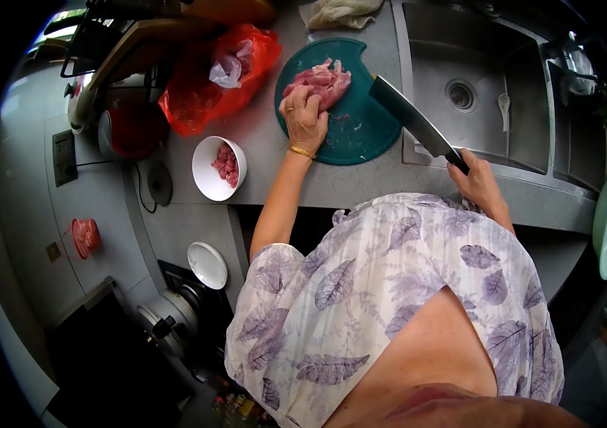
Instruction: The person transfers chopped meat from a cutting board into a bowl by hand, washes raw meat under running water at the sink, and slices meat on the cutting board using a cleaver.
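Standing here, I'd tuck the left hand's (305, 118) fingertips well back and cut in slow, even strokes; that hand is curled, pressing down on the meat (332, 84), while the right hand (480, 180) wraps the handle of the knife (414, 120). The meat lies toward the board's (350, 146) far edge, long axis slanting far-right; the blade points leftward and away across the board's right edge

White, short-sleeved, V-necked blouse (375, 299) with purple-grey leaf print (335, 284), slim gold-coloured bangle (302, 153) and ring (290, 108).
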`<action>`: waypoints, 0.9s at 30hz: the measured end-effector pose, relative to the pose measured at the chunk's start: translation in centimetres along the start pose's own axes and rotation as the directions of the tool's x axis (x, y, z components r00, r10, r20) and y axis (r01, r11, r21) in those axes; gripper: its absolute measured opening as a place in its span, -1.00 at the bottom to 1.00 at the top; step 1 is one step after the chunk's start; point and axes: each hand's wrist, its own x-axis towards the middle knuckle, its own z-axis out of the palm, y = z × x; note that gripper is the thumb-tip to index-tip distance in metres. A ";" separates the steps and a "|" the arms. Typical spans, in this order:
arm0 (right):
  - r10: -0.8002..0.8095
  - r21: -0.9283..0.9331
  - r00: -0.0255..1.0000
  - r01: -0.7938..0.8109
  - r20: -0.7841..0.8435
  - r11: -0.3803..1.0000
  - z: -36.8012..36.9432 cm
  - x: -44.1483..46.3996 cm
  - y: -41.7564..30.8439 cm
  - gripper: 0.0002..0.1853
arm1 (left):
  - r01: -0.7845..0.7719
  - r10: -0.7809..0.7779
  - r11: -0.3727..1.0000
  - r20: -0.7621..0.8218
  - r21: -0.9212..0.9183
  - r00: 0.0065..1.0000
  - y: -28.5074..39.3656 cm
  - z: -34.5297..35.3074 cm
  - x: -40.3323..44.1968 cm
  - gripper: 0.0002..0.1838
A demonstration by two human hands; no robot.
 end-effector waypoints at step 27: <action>0.045 -0.189 0.995 -0.028 0.086 0.982 -0.1 0.7 -0.6 -0.73 | 0.651 -0.466 0.759 0.706 0.009 0.534 -6.2 -1.3 7.6 -0.56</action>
